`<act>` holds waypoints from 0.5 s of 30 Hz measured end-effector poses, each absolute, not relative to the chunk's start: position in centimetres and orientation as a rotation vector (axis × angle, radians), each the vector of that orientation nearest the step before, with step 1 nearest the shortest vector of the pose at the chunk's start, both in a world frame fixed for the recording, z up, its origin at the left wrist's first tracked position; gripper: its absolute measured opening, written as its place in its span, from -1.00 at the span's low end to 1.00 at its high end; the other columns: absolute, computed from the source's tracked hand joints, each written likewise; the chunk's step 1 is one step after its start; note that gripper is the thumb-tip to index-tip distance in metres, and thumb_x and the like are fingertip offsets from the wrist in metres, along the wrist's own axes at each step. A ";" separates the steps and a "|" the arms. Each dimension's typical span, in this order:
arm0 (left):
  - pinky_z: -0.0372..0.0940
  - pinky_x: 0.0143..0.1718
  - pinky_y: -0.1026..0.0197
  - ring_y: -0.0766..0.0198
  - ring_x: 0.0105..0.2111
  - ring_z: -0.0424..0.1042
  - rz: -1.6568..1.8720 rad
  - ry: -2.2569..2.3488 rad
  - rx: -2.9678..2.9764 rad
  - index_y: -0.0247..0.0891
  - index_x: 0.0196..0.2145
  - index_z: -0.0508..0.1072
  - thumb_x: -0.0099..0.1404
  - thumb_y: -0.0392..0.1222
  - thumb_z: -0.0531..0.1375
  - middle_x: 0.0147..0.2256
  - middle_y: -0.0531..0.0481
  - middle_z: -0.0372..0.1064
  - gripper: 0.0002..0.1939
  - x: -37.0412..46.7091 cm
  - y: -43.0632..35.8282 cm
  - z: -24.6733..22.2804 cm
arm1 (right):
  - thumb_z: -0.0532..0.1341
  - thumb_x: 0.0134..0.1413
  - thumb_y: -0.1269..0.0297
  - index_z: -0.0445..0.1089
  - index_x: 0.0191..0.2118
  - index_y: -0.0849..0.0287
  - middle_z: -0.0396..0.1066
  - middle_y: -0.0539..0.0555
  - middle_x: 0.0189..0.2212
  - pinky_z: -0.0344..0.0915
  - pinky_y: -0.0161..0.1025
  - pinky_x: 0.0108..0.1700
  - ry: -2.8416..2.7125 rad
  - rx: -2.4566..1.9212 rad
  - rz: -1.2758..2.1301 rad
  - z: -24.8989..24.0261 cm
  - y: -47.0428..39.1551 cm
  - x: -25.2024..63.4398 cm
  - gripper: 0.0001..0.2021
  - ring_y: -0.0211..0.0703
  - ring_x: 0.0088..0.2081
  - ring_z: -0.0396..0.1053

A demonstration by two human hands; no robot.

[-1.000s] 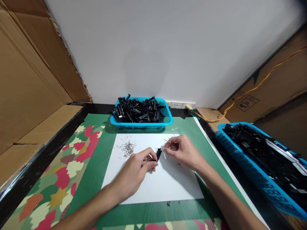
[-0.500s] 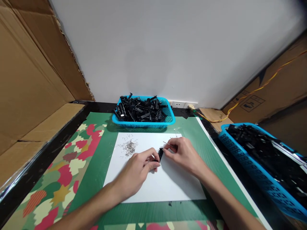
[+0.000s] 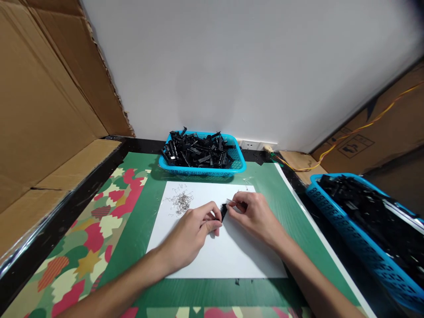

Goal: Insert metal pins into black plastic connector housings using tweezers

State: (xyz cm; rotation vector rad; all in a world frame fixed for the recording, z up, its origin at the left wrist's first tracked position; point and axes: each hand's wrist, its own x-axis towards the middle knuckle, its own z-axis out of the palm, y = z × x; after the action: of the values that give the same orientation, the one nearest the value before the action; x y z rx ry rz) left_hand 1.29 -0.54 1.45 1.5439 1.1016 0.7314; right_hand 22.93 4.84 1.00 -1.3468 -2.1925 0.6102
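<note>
My left hand (image 3: 202,225) is closed on the lower end of a small black plastic part (image 3: 224,212), held tilted just above a white sheet (image 3: 232,256). At the part's upper end, my right hand (image 3: 248,212) pinches a thin metal tool (image 3: 231,201), perhaps tweezers; its exact kind is too small to tell. The fingertips of both hands hide much of the part. To the left of my left hand lies a loose pile of tiny bent metal wire pieces (image 3: 183,203), some scattered around its edges.
A blue basket (image 3: 202,172) heaped with black plastic parts stands against the wall. Another blue basket (image 3: 361,240) of black parts sits at the right. Small black bits (image 3: 237,282) lie below the sheet. Cardboard (image 3: 43,88) walls the left side; a yellow cable (image 3: 326,154) runs at the right.
The whole view has shifted slightly to the right. Both hands keep their grip on the black part and the thin tool, whose angle has changed a little.
</note>
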 end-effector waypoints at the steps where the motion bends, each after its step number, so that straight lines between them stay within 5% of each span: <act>1: 0.22 -0.19 0.19 0.20 -0.30 0.45 0.734 1.102 1.552 -0.16 -0.22 0.40 0.50 -0.18 0.11 -0.37 0.04 0.53 -0.89 1.3 -0.5 1.4 | 0.22 0.10 0.41 0.21 -0.55 0.13 0.22 -0.07 -0.59 0.01 -0.23 -0.39 -2.188 -1.342 0.610 1.0 4.8 22.9 -0.75 -0.27 -0.52 0.12; 8: 0.21 -0.20 0.20 0.22 -0.32 0.44 0.724 1.113 1.623 -0.16 -0.22 0.39 0.51 -0.22 0.08 -0.37 0.05 0.52 -0.87 1.2 -0.6 1.2 | 0.18 0.10 0.46 0.07 -0.57 0.12 0.08 -0.10 -0.61 -0.04 -0.22 -0.39 -2.201 -1.302 0.634 1.1 4.6 22.6 -0.69 -0.28 -0.50 0.03; 15: 0.20 -0.18 0.19 0.21 -0.32 0.42 0.726 1.111 1.579 -0.17 -0.24 0.38 0.50 -0.19 0.10 -0.40 0.06 0.46 -0.88 1.3 -0.5 1.4 | 0.22 0.28 0.34 0.45 -0.42 0.16 0.38 -0.01 -0.51 0.08 -0.25 -0.39 -2.240 -1.338 0.776 2.5 4.8 23.7 -0.79 -0.21 -0.46 0.23</act>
State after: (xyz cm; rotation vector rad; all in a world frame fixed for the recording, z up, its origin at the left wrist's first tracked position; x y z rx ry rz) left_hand 1.27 -0.49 1.42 1.5793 1.1110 0.7263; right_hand 23.69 4.81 2.50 -1.3377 -2.2399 0.7757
